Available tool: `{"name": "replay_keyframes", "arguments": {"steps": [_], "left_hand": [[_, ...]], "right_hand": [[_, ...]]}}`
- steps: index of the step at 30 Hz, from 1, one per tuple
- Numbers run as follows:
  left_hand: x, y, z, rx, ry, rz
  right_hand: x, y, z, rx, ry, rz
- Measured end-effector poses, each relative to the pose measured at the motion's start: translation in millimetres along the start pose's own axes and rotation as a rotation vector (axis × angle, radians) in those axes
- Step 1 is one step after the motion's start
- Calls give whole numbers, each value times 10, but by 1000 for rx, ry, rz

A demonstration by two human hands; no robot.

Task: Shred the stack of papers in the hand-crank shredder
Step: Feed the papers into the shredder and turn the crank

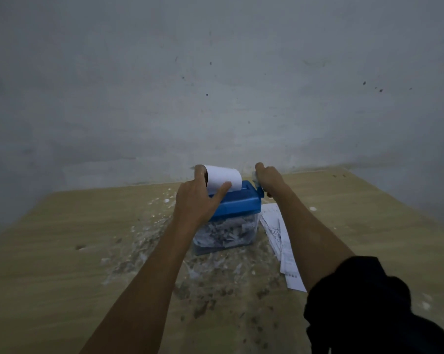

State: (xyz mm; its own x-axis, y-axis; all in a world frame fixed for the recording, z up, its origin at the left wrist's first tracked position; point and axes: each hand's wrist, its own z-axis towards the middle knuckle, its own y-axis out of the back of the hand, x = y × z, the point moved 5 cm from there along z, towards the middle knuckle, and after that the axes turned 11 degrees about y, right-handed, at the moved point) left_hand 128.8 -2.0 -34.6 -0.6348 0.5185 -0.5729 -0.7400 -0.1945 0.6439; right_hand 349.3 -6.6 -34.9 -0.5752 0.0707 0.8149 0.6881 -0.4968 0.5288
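Nearest you, the wooden table (62, 251) is strewn with paper scraps (215, 277) in front of the shredder. To the right of these, the remaining papers (284, 246) lie fanned flat just beside the shredder's base, partly under your right forearm; keep that arm from dragging them as you crank.

The shredder (231, 215) stands upright between your arms. Its clear bin (226, 233) looks well filled with cuttings, nearly up to the blue lid (238, 203). Judged from this, the bin may want emptying before many more sheets go through, or the cuttings will back up under the blades.

Your left hand (198, 198) rests over the left of the lid, thumb spread forward and fingers curled up round the edge of the sheet (223, 177) standing in the slot. The sheet curls back toward you at its top. Hold it lightly and square to the slot, let it draw down rather than pushing it, and keep the fingertips above the lid.

Your right hand (266, 177) is closed round the crank (259, 190) at the lid's right end; the handle itself is mostly hidden by the fist, so its position in the turn cannot be told. Turn steadily while the left hand presses the lid down to stop the shredder shifting.

Beyond stands the grey wall (215, 72).
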Motion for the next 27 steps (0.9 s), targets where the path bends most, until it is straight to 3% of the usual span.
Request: {"name": "replay_keyframes", "arguments": {"steps": [7, 10, 14, 18, 23, 27], "left_hand": [[312, -78, -72, 149, -13, 11], [290, -96, -51, 152, -9, 75], [301, -114, -7, 171, -13, 189], [268, -111, 4, 174, -48, 260], [212, -83, 49, 240, -66, 321], [161, -74, 97, 352, -48, 351]], "right_hand": [[-543, -295, -305, 290, -177, 83], [-646, -292, -457, 263, -159, 32], [-622, -241, -547, 286, 24, -248], [-732, -182, -665, 255, 46, -328], [-802, -23, -917, 124, -9, -124], [-562, 78, -1083, 14, 122, 86]]}}
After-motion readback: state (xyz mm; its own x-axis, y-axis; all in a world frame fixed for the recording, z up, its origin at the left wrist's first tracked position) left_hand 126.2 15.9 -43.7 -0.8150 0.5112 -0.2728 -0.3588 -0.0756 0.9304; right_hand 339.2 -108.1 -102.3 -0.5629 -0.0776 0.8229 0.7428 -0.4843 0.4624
